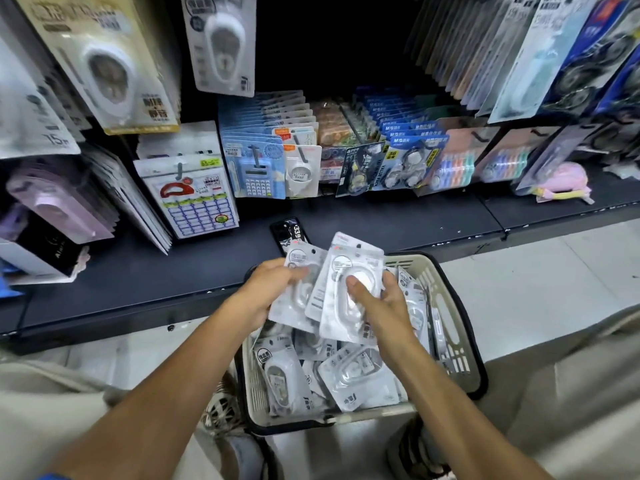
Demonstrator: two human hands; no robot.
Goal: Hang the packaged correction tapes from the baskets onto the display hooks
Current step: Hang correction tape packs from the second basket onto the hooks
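Dark shelf [381,220]; hands on packs [346,292]

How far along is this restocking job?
Done: some white packs already hang at upper left. In hand: the left hand and right hand grip several packs above the basket. Left: many packs still in it.

Two hands are in view, the left hand [268,289] and the right hand [375,304], holding at least two packaged correction tapes [341,296] between them. One cream plastic basket [453,337] holds many more packs, too overlapped to count. One dark phone [289,232] lies on the shelf [398,220].
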